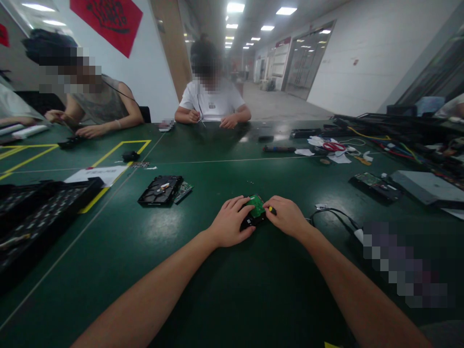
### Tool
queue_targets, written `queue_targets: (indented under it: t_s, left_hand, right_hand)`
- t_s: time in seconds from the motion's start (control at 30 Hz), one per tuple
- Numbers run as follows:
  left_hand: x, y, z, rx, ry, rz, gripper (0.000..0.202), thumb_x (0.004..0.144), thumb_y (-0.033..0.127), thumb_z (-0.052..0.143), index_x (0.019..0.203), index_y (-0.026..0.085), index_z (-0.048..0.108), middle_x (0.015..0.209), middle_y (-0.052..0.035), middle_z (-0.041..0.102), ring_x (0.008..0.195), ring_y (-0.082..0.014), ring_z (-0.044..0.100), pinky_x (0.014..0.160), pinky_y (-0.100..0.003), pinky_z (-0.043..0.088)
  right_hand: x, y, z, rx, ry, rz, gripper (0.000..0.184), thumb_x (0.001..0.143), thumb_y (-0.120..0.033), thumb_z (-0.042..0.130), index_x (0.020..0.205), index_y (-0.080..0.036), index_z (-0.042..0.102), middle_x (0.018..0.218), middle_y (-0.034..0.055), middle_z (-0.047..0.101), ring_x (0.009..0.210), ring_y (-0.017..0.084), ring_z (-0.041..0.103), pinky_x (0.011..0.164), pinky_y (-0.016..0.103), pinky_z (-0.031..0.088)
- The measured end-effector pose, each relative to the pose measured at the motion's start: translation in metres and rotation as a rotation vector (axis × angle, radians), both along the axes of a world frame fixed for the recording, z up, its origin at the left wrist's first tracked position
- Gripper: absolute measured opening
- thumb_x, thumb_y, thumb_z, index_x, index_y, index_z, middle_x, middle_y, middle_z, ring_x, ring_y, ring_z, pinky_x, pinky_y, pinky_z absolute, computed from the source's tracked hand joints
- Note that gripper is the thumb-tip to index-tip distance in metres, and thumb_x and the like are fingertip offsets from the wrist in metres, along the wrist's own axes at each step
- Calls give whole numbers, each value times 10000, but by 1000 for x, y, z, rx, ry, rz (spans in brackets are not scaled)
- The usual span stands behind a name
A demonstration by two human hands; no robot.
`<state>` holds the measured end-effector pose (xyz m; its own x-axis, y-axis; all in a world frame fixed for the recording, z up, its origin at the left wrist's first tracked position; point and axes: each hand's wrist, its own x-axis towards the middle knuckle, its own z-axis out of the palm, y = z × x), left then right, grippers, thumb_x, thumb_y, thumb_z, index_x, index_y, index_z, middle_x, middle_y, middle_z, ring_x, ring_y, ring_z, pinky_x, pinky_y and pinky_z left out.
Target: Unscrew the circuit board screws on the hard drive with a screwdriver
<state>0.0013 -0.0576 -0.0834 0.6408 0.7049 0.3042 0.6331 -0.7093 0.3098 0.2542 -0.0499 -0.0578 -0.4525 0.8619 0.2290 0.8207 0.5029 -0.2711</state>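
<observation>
A small black device with a green circuit board [257, 207] lies on the table in front of me, partly covered by my hands. My left hand [232, 222] holds it from the left, fingers over the top and thumb along the near side. At its right edge, my right hand [286, 215] pinches a small yellow-and-black tool [272, 210]. Most of that tool is hidden by the fingers, so I cannot make out its exact kind.
A black drive-like unit [161, 190] sits left of my hands beside a loose circuit board [183, 192]. Black trays [50, 212] stand farther left. On the right are another board-topped unit [376, 187], a grey metal box [427, 187] and a black cable [335, 211]. Two people work across the table.
</observation>
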Motion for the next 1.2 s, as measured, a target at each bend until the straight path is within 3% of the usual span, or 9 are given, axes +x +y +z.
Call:
queue_targets:
  t_s: [0.77, 1.2]
  left_hand:
    - [1, 0, 0, 9, 0, 0, 675, 903, 504, 700, 1494, 224, 532, 1601, -146, 485, 1525, -386, 389, 1245, -591, 339]
    - [0, 0, 0, 8, 9, 4, 679, 906, 511, 702, 1502, 235, 530, 1611, -139, 476, 1527, -385, 388, 1242, -603, 343]
  right_hand:
    - [-1, -5, 7, 26, -63, 31, 244, 979, -179, 572, 1098, -167, 785, 1135, 113, 748, 993, 229, 725, 911, 353, 557]
    - [1, -3, 4, 10, -41, 4, 194, 969, -159, 560, 1087, -177, 713, 1092, 99, 751, 1002, 230, 714, 907, 343, 531]
